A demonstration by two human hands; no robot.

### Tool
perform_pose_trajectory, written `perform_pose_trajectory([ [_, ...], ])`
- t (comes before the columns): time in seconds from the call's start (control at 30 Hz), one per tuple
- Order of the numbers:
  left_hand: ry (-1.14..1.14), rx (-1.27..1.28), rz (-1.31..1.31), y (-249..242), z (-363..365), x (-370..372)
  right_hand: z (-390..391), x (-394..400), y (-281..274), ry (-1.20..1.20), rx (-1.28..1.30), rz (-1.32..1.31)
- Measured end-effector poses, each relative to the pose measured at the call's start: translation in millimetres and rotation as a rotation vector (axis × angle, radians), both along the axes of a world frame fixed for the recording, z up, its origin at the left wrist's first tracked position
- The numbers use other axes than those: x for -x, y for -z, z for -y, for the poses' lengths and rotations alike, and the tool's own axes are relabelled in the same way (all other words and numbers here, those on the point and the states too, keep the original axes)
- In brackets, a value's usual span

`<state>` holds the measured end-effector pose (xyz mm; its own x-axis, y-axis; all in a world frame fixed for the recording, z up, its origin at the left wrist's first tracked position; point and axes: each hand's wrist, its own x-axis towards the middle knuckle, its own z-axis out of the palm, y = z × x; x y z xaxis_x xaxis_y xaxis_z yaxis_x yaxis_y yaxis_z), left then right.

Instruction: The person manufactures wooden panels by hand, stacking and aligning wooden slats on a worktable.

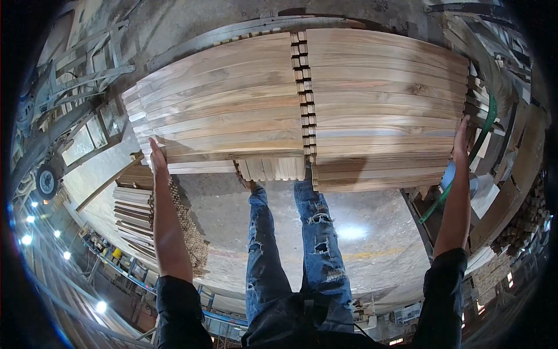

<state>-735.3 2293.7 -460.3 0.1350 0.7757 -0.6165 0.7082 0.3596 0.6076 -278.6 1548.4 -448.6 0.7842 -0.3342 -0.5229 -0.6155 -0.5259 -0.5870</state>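
Two wide rows of pale wooden boards lie side by side, the left boards (226,99) and the right boards (383,99), with a notched gap between them. My left hand (157,156) is at the left end of the left boards, near their front edge. At the right end of the right boards is my right hand (461,135), seen from its edge. The fingers of both hands are mostly hidden or too small to make out. Short wooden pieces (272,168) show below the left boards, in front of my legs.
A stack of wooden strips (135,212) stands on the floor at the left. A green hose (485,131) runs past my right hand. A wheel (46,181) is at the far left, and more stacked wood (521,224) lies at the far right.
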Motion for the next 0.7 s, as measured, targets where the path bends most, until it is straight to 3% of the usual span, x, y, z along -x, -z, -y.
perform_pose_trajectory([
  [0.13,0.060,-0.137,-0.135,-3,0,-2,14,-2,10,-0.080,0.000,-0.073],
  [0.2,0.048,-0.126,-0.204,-8,6,-9,25,-1,21,-0.184,0.236,0.087],
  [0.3,0.037,-0.151,-0.248,-12,12,-15,43,-3,42,-0.129,0.151,0.117],
  [0.4,0.039,-0.162,-0.168,-3,6,-5,18,2,27,-0.022,0.193,0.084],
  [0.57,0.103,0.020,0.005,4,-22,0,-31,-12,-23,-0.082,0.148,0.003],
  [0.6,0.070,-0.154,-0.032,3,-22,-15,-34,-14,-27,-0.097,0.136,-0.013],
  [0.7,0.091,-0.191,0.074,-17,-33,-65,7,-60,17,-0.222,0.265,0.214],
])
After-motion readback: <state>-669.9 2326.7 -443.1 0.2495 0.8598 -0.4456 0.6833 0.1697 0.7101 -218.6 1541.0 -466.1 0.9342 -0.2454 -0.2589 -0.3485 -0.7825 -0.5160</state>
